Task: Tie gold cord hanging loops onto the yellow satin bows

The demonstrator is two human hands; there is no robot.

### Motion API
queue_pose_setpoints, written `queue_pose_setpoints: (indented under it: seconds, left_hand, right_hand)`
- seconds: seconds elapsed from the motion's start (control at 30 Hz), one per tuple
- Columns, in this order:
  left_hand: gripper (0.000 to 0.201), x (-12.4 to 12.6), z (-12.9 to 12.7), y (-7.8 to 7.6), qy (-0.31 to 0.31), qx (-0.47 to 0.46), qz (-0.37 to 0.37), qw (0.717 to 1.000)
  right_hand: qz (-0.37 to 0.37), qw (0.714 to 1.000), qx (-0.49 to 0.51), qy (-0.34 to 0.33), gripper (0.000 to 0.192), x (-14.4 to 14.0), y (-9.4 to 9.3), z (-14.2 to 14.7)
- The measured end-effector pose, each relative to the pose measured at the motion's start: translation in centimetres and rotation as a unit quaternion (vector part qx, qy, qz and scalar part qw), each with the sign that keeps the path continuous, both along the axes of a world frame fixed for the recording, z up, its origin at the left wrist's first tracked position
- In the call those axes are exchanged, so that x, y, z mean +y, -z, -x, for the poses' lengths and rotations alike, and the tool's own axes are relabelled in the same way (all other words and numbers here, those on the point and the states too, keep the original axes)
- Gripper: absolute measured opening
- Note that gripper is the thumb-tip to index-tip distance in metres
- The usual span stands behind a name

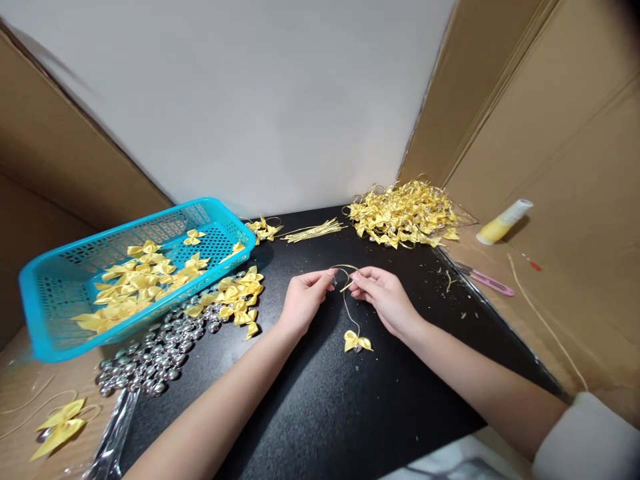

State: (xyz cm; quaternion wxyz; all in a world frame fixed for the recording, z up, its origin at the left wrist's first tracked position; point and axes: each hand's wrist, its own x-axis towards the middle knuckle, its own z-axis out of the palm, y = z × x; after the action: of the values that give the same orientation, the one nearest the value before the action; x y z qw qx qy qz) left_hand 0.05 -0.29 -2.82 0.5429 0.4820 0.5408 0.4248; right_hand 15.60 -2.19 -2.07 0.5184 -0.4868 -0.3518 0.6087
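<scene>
My left hand [303,300] and my right hand [384,297] meet over the black table top [320,400], both pinching a thin gold cord [345,280] that loops between the fingertips. The cord runs down to a small yellow ribbon bow [357,342] with a silver bell, lying on the black surface between my wrists. Loose yellow bows [240,297] lie just left of my left hand.
A tilted blue basket [75,293] holds several yellow bows. Silver bells [155,357] are heaped below it. A big pile of finished bows [405,213] sits far right, cut gold cords [313,231] beside it. Pink clippers [487,279] and a yellow tube [503,222] lie on cardboard.
</scene>
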Motion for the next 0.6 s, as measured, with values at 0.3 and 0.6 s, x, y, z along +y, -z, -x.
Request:
queue_pose_setpoints:
  seconds: [0.3,0.6]
  left_hand:
    - [0.040,-1.1,-0.9,-0.6,0.006,-0.013,0.009,1.000]
    - [0.025,-1.1,-0.8,-0.5,0.023,0.049,-0.055,0.997]
  right_hand:
    - [-0.010,0.999,0.008,0.049,0.025,-1.6,0.9,0.8]
    - [-0.056,0.996,-0.044,0.055,0.020,-2.0,1.4,0.7]
